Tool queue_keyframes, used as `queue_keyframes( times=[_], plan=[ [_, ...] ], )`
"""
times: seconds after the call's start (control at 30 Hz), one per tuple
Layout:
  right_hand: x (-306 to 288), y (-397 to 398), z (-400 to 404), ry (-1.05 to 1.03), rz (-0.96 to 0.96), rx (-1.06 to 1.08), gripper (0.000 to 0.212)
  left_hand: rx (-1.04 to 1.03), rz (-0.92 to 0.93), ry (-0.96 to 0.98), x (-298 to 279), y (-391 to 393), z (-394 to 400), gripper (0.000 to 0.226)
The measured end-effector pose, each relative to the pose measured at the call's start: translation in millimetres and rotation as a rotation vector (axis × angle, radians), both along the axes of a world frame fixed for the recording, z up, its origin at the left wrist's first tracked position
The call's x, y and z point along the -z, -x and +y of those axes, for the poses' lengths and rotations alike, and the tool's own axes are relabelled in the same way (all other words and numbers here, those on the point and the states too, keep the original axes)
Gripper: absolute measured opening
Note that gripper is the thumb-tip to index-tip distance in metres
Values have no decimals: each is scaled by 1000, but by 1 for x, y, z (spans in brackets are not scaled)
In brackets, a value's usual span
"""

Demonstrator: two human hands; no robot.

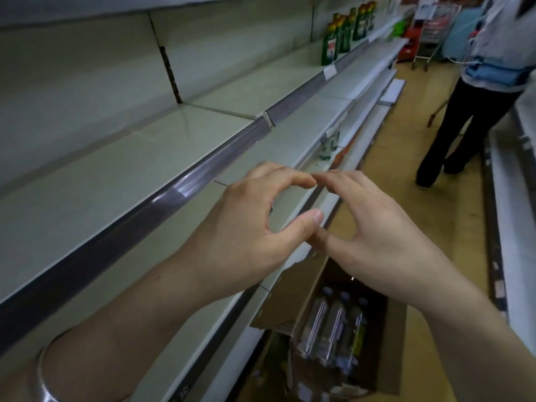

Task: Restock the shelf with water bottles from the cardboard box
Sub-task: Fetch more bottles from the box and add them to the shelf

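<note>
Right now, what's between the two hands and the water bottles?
Nothing in the head view: both hands are empty, above the open cardboard box holding the water bottles.

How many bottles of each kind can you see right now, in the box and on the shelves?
Clear water bottles in the cardboard box: 3 caps showing
Green bottles on the upper shelf: about 6
Clear bottles on the lower shelf: about 2, blurred
Total: about 11

The right hand (374,227) is covering the far end of the cardboard box (388,355). Beyond the box, a person (475,91) is standing cut off at the top edge; small bottles (327,145) are blurring.
</note>
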State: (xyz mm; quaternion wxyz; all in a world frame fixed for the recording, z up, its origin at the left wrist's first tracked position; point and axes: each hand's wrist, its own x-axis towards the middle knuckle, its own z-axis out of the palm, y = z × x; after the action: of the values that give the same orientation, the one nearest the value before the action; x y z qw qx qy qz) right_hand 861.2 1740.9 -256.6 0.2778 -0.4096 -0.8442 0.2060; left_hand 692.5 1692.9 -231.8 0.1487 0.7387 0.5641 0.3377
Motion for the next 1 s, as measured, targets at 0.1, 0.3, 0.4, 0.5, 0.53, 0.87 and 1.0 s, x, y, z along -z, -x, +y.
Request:
queue_keyframes(
  times=[0.1, 0.3, 0.4, 0.5, 0.53, 0.87, 1.0],
  plan=[
    [10, -11, 4, 47, -2, 38, 79, 24, -3, 35, 11, -10, 10, 44],
    [36, -29, 16, 138, -28, 103, 77, 70, -41, 99, 34, -28, 29, 39],
    [46, -35, 20, 162, -40, 116, 72, 86, -57, 150, 45, -37, 36, 35],
    [54, -41, 25, 199, -26, 126, 70, 86, -40, 188, 56, -45, 44, 37],
    [58, -43, 26, 208, -22, 130, 68, 86, -38, 202, 60, -48, 46, 37],
    [100, -62, 45, 317, -47, 173, 59, 87, -49, 365, 102, -69, 74, 38],
    [123, -68, 55, 389, -63, 196, 60, 92, -60, 435, 123, -75, 86, 39]
  ],
)
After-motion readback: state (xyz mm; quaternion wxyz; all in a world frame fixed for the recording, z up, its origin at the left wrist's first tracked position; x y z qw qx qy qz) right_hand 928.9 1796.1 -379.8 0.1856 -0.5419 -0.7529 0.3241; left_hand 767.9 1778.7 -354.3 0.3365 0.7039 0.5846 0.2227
